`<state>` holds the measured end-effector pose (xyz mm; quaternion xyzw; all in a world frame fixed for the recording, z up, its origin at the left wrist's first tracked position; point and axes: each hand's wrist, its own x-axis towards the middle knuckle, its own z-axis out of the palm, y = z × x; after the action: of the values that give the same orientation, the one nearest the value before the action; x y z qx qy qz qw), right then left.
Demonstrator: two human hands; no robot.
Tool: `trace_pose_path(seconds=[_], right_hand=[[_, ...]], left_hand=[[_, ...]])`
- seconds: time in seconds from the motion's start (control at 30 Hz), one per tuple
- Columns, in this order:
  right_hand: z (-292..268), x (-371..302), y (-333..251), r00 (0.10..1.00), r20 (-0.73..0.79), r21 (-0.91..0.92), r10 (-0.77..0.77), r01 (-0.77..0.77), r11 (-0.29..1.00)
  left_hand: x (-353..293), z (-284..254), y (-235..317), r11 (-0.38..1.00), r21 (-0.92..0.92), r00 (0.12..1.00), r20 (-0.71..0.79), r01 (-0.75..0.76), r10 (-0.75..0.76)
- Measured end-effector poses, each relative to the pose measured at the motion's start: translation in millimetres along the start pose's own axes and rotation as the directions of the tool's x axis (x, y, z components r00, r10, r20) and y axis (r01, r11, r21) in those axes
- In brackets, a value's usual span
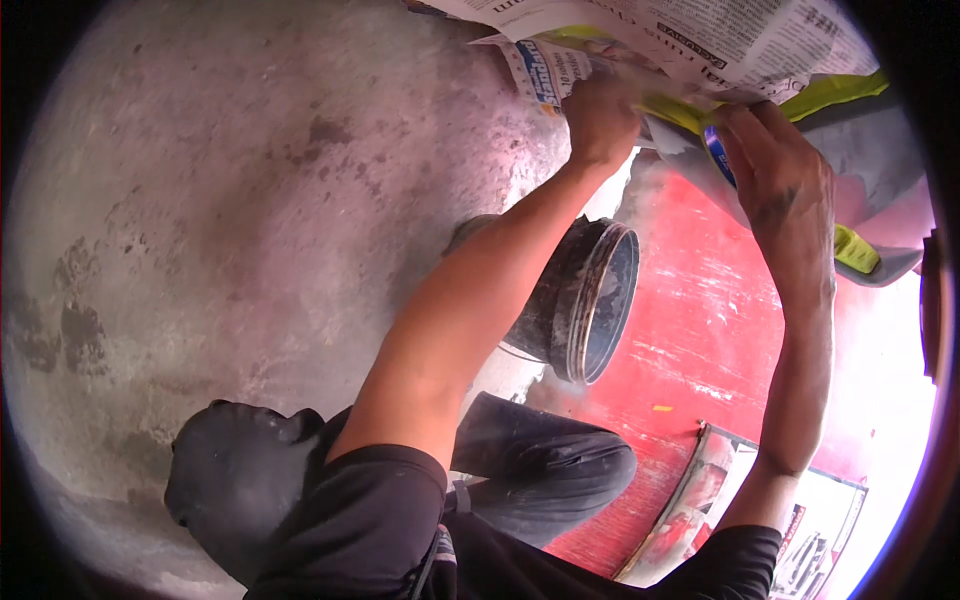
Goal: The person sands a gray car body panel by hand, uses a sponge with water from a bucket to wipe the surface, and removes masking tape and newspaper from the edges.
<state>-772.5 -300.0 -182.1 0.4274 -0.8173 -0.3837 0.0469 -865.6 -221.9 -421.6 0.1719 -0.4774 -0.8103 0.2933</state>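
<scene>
Newspaper sheet sits up top, pressed flat by our left hand, fingers closed on its edge. Right hand grips a blue tape roll, prob. masking tape. Taping step underway; next needs steady, aligned pull along yellow-green strip.

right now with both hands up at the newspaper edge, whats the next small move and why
Probably press the yellow-green tape strip flat along the printed newspaper sheet. The left hand pins the paper edge, while the right hand holds a blue-rimmed tape roll beside it, so the strip looks only part laid.
</scene>
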Motion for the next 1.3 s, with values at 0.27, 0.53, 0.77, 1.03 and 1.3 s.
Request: trace_pose_path(seconds=[0.27, 0.53, 0.77, 1.03, 1.3], right_hand=[[0.4, 2.7, -4.2, 1.0, -0.016, -0.001, 0.013, -0.013, 1.0], [-12.6, -4.0, 4.1, 1.0, -0.021, 0.248, 0.012, -0.006, 0.969], [-58.1, -0.2, 4.3, 0.953, 0.245, 0.318, 0.175, -0.25, 0.915], [-57.2, 0.0, 18.6, 0.992, 0.121, 0.126, -0.039, 0.023, 0.992], [-54.3, -3.3, 16.9, 0.997, 0.071, 0.032, 0.006, -0.009, 0.999]], left_hand=[[-0.3, -11.6, 5.9, 0.969, 0.132, 0.974, 0.113, -0.21, 0.196], [-4.3, -26.8, 19.8, 0.94, 0.239, 0.932, 0.329, -0.242, 0.156], [-4.3, -29.0, 18.0, 0.905, 0.302, 0.926, 0.321, -0.299, 0.199], [3.2, -37.6, 23.9, 0.946, 0.236, 0.872, 0.483, -0.22, 0.082], [-7.8, -38.8, 35.4, 0.926, 0.288, 0.889, 0.448, -0.243, 0.094]])
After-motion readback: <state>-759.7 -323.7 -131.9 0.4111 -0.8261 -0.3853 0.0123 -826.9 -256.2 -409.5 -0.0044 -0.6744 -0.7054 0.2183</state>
